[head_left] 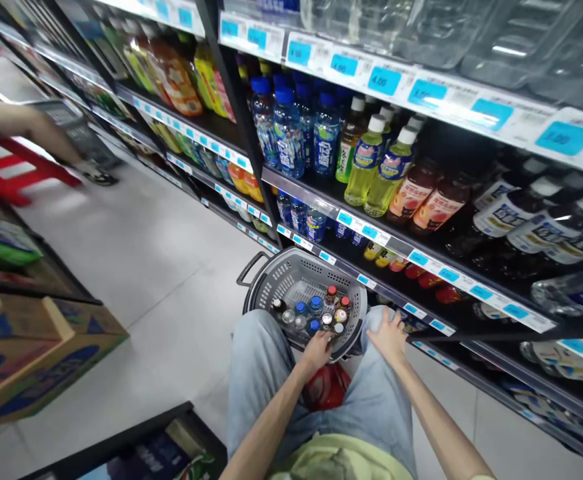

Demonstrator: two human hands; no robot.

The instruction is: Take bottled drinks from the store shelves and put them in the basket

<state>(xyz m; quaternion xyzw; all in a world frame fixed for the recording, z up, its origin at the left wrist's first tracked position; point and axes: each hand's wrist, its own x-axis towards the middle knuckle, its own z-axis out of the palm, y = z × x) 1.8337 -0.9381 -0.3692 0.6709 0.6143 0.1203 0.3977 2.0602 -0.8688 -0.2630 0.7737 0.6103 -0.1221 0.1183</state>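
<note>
Between my knees and the shelf stands a grey plastic basket [276, 270] holding several upright drink bottles with blue, red, white and dark caps. A blue-capped bottle [314, 325] and a white-capped bottle [338, 329] are close to my left hand. My left hand [316, 351] is at the near side of the basket, its fingers curled inward beside the bottles; what they grip is hidden. On my right knee [375, 320] rests my right hand [389, 338], fingers spread, with nothing in it.
Shelves of drinks run along the right, with blue-capped bottles [287, 137] and yellow-green bottles [386, 167]. Cardboard boxes [56, 360] stand at left. A person's leg [31, 127] and a red stool [26, 170] are farther back. Something red [327, 387] lies beneath me.
</note>
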